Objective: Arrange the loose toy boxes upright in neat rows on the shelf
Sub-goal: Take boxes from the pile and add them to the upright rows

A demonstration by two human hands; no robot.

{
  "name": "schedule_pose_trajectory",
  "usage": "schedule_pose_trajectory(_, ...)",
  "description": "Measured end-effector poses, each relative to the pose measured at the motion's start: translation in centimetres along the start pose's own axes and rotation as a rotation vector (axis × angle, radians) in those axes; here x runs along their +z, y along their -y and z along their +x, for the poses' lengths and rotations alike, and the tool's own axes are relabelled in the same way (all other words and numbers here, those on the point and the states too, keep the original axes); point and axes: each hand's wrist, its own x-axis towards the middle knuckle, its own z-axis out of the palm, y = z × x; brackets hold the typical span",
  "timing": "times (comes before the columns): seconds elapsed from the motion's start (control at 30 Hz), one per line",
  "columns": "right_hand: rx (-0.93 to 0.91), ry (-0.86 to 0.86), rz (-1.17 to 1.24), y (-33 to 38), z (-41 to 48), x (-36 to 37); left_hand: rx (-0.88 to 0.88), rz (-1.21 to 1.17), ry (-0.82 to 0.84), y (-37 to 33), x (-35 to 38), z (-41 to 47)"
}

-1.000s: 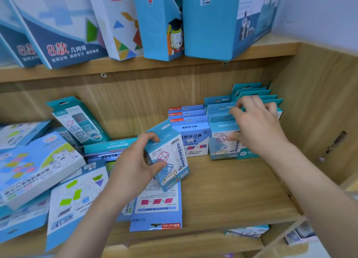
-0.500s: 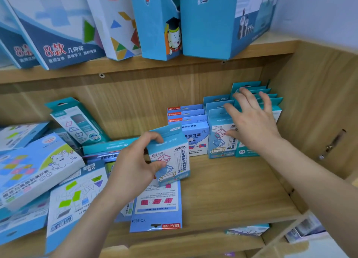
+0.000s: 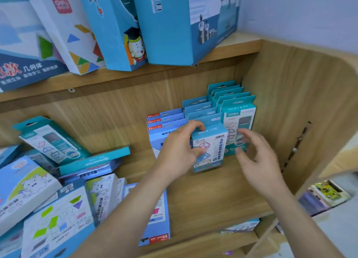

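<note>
My left hand (image 3: 179,151) grips a small blue toy box (image 3: 210,149) by its top and left side, holding it upright at the front of the middle row of blue boxes (image 3: 199,110). My right hand (image 3: 255,158) hovers just right of that box with fingers spread and loosely bent, holding nothing. A taller row of teal boxes (image 3: 232,100) stands upright against the right wall. A row of flatter blue boxes (image 3: 164,122) stands to the left, partly hidden by my left hand. Loose boxes (image 3: 58,189) lie in a heap on the left of the shelf (image 3: 213,199).
A flat blue box (image 3: 157,219) lies face up at the shelf's front edge under my left forearm. Large boxes (image 3: 120,25) stand on the shelf above. The wooden side panel (image 3: 290,122) closes the right side. More goods (image 3: 325,197) show lower right.
My left hand carried the small blue box rightward to the front of the middle row. My right hand left the row tops and dropped beside the box.
</note>
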Motion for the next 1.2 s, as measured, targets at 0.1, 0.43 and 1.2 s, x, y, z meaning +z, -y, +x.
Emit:
schedule_pose_trajectory(0.1, 0.068, 0.111, -0.001, -0.9, -0.9, 1.1, 0.017, 0.031, -0.041, 0.7, 2.1, 1.0)
schedule_pose_trajectory(0.43, 0.112, 0.195, 0.110, -1.1, -0.3, 3.1, -0.057, 0.123, -0.215, 2.2, 5.2, -0.5)
schedule_pose_trajectory(1.2, -0.174, 0.084, -0.124, 2.7, -1.8, 1.9, -0.021, 0.202, -0.284, 4.0, -1.6, -6.7)
